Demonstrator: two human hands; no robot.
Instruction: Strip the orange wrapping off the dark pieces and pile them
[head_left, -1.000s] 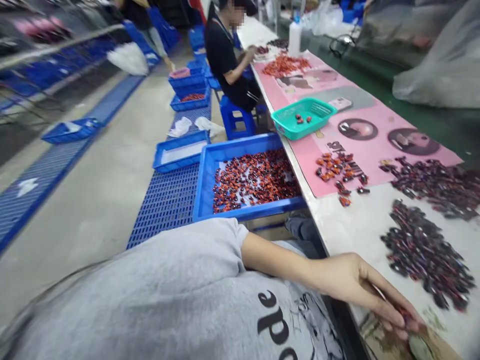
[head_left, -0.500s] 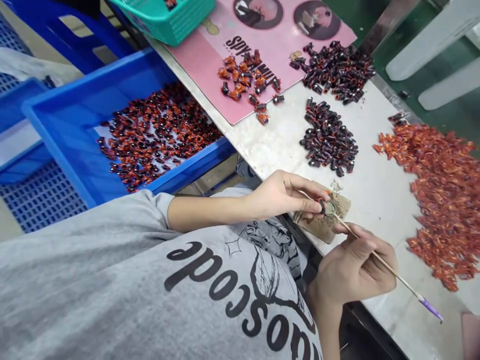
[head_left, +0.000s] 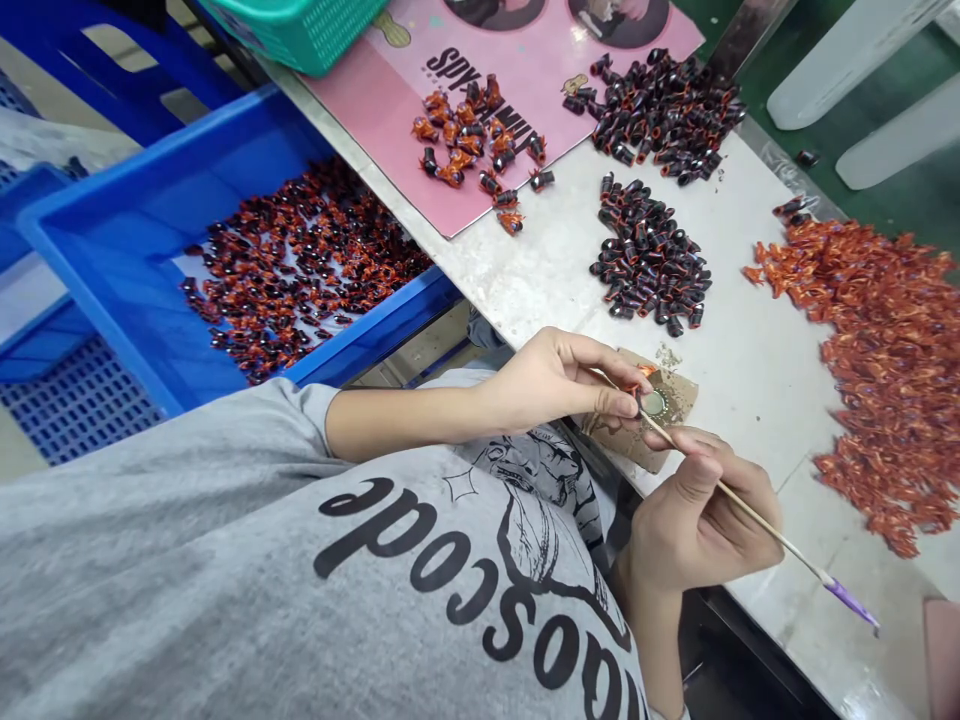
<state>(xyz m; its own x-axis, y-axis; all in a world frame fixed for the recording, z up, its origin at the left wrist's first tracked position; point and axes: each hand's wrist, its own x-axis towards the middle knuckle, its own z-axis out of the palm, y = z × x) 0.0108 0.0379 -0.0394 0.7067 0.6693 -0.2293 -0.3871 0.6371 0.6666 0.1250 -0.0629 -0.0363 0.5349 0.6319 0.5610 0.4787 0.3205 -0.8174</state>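
Observation:
My left hand [head_left: 559,380] pinches a small black and orange plastic part, mostly hidden behind the fingertips. In my right hand [head_left: 705,510] is a thin wooden stick [head_left: 772,532] with a purple-wrapped far end. Its near tip meets the part at my left fingertips; whether it goes inside I cannot tell. Just beyond the fingers sits a small round cap [head_left: 655,403] with pale contents, on a stained piece of cardboard [head_left: 637,452] at the table edge.
On the white table [head_left: 750,390] lie a near black pile [head_left: 652,260], a far black pile [head_left: 667,115] and a wide orange pile [head_left: 885,370]. Joined black-orange pieces [head_left: 469,135] rest on a pink mat [head_left: 390,130]. A blue tray [head_left: 112,250] and green basket [head_left: 300,35] stand left.
The stick's tip has moved from the cap to the part in my left hand, with my right hand shifting left and up. The view has shifted slightly.

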